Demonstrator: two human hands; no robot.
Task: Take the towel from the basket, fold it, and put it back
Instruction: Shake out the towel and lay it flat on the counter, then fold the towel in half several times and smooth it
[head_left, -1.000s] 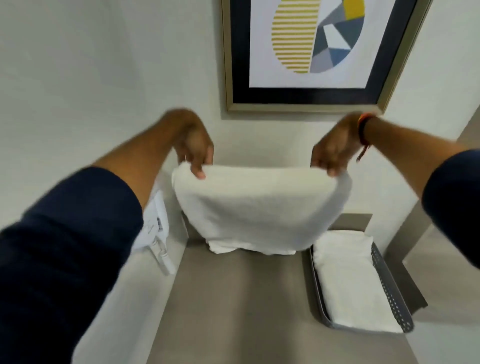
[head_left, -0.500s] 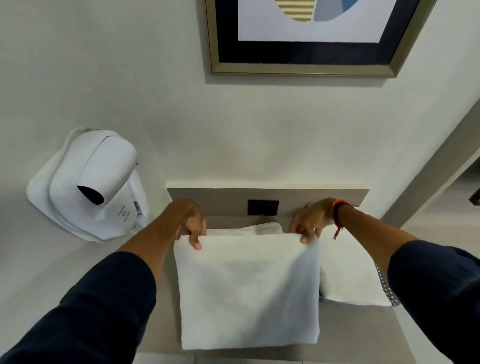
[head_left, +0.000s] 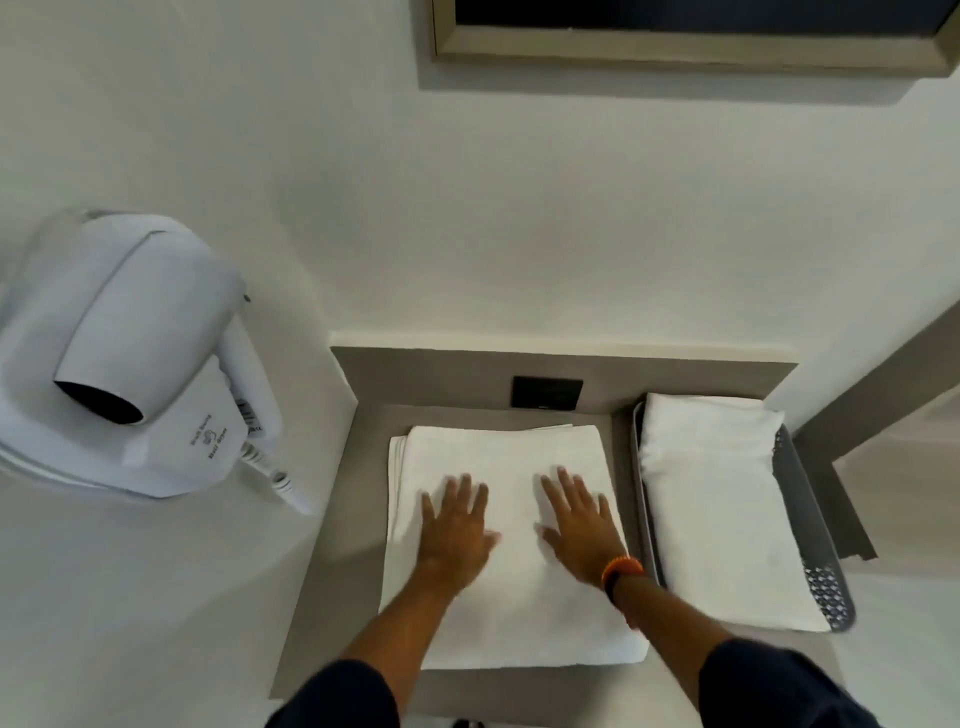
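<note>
Both hands lie flat, palms down, on the folded white towel (head_left: 511, 540), and I read the fingers as spread on each. Left hand (head_left: 456, 530) rests on the towel's left half with its thumb pointing inward; right hand (head_left: 582, 525) rests on the right half, with an orange band (head_left: 622, 567) at the wrist. Neither is pinching cloth; they only press on top.

Beyond my fingertips the towel's far edge runs fairly straight, with a few layer edges peeking out along its far and left sides. Its near edge sits below my forearms, close to the front lip of the shelf (head_left: 332, 545). To the left of the left hand I see a bare strip of grey shelf before the white wall (head_left: 467, 208). To the right of the right hand the towel's edge comes just beside the grey basket (head_left: 810, 525), with only a narrow gap of shelf between them. A second folded towel (head_left: 719, 509) lies in the basket and fills most of it, leaving the perforated right rim showing.

Straight past the hands, a low grey back panel carries a dark socket plate (head_left: 546, 393). Above that, the lower frame of a picture (head_left: 675, 49) hangs on the wall. Far to the left of the left hand, a white wall-mounted hair dryer (head_left: 140, 358) sits in its holder, its coiled cord dropping toward the shelf's left side.
</note>
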